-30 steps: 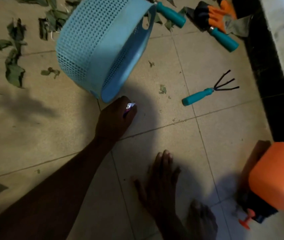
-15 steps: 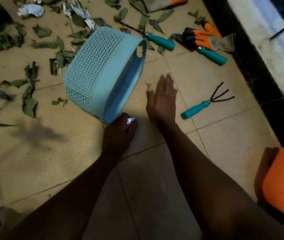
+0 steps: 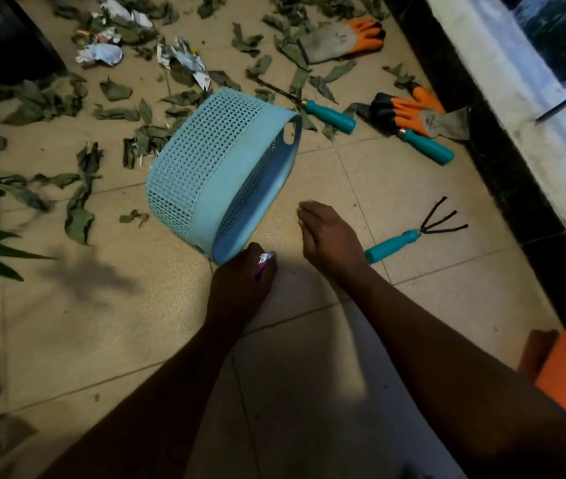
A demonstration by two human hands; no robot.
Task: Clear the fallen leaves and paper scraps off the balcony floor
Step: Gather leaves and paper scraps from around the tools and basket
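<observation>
One blue basket (image 3: 202, 174) is tipped on its side on the floor (image 3: 102, 340). One shiny scrap (image 3: 263, 260) is pinched in the left grip (image 3: 240, 285) at the rim. The right grip (image 3: 329, 236) is held straight-fingered and empty. Leaves (image 3: 77, 219) and paper scraps (image 3: 102, 54) are scattered behind the basket. Three teal-handled tools (image 3: 392, 245) and two gloves (image 3: 340, 41) are counted.

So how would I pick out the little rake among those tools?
Find the blue basket tipped on its side mid-floor. Right of it, beyond the right hand, the hand rake lies alone on bare tile. Unlike the other teal-handled tools further back, it ends in three black prongs.
</observation>
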